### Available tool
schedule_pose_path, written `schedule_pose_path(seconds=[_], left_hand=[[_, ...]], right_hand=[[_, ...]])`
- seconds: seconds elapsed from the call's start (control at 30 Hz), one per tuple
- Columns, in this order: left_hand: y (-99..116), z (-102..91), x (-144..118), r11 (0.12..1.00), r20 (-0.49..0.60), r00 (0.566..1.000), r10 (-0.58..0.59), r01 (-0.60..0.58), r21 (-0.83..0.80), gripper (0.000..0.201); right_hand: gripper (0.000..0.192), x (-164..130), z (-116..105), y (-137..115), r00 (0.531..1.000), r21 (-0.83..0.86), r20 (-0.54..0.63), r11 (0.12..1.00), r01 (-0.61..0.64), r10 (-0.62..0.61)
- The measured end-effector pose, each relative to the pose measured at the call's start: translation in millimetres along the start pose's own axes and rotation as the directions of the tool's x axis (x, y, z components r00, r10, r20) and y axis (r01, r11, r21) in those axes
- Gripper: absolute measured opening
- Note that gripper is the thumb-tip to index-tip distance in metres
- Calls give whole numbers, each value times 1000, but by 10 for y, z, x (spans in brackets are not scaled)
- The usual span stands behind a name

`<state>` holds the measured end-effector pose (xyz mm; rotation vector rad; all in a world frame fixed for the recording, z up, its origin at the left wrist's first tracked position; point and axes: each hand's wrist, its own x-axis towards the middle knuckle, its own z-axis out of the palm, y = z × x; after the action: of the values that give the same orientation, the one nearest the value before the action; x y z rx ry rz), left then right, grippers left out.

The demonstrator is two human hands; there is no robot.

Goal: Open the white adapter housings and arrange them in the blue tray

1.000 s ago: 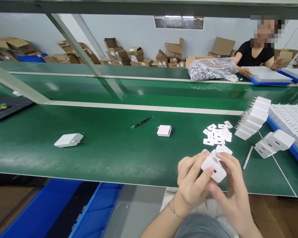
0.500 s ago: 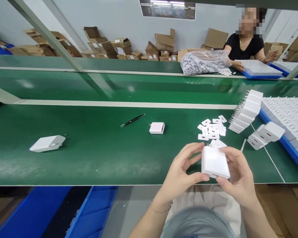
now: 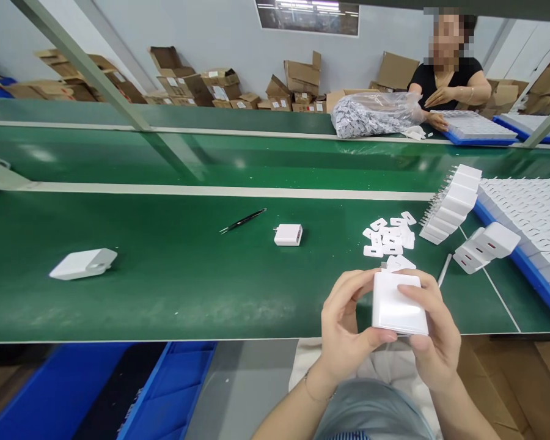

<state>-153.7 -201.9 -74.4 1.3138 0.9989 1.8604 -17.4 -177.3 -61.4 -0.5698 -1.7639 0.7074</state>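
Your left hand [image 3: 346, 327] and right hand [image 3: 433, 333] cover the near edges and underside of the white charger [image 3: 398, 302], so you cannot tell whether its prongs or port face you. The tray of white parts [image 3: 531, 211] at your right runs off the picture's edge, as does the blue bin [image 3: 174, 391] under the table [image 3: 165, 287], and the small white tabs [image 3: 389, 235] are too small to show any marking. Across the belt, the co-worker's face is blurred, and the contents of the clear bag [image 3: 371, 115] beside that person are too fine to make out.
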Motion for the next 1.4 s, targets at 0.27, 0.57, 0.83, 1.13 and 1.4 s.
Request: schedule_pose_path(seconds=[0.27, 0.57, 0.83, 1.13, 1.4], left_hand=[[-4, 154, -105, 997, -73, 997, -4, -2, -83, 64], [-157, 49, -25, 991, 109, 989, -102, 92, 93, 50], [-102, -39, 135, 939, 423, 884, -197, 46, 342, 55], [-298, -385, 63, 865, 259, 917, -304, 152, 479, 32], [-110, -485, 264, 626, 253, 893, -371, 39, 779, 33]], right_hand=[[22, 96, -39, -89, 986, -57, -11, 985, 164, -164], [26, 73, -371, 86, 953, -69, 267, 989, -128, 142], [38, 245, -1441, 300, 971, -564, -239, 810, -162, 28], [43, 569, -1900, 604, 931, -731, -270, 578, -363, 244], [52, 423, -1696, 377, 974, -849, -227, 492, -193, -10]])
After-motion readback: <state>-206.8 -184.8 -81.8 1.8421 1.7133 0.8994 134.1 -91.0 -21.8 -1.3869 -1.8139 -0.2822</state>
